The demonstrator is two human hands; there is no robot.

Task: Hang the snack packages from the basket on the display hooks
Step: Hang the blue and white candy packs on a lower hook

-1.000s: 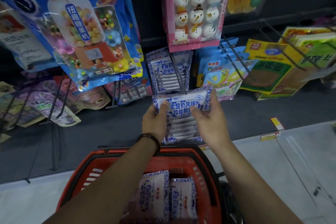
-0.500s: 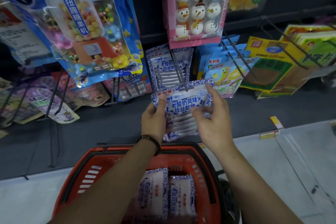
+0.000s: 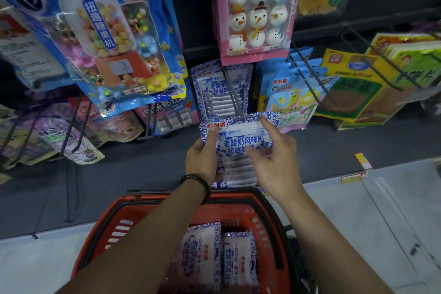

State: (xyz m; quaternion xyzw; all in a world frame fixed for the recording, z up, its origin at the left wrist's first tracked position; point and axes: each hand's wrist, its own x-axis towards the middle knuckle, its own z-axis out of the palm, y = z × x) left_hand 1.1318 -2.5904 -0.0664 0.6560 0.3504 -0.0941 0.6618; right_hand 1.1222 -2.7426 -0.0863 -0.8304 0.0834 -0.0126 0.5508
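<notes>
I hold a blue-and-white snack package [image 3: 241,143] upright in front of the display. My left hand [image 3: 202,157] grips its left edge with the thumb on the front. My right hand [image 3: 274,162] pinches its right side, the index finger stretched up along the top edge. The package's top edge meets the tip of a dark wire hook [image 3: 232,93]. On that hook hang matching packages [image 3: 214,93]. Below my arms stands the red basket [image 3: 269,210], with two more of the same packages [image 3: 200,253] lying in it.
A blue candy-machine bag [image 3: 107,38] and a pink snowman pack [image 3: 257,12] hang just above the hook. Light blue bags [image 3: 293,95] and yellow-green packs [image 3: 358,88] hang on hooks to the right. Pink and purple bags [image 3: 71,138] hang on the left. A grey shelf ledge [image 3: 381,210] lies at lower right.
Both hands have raised the package toward the hook's tip. My right index finger has stretched up to the package's top edge.
</notes>
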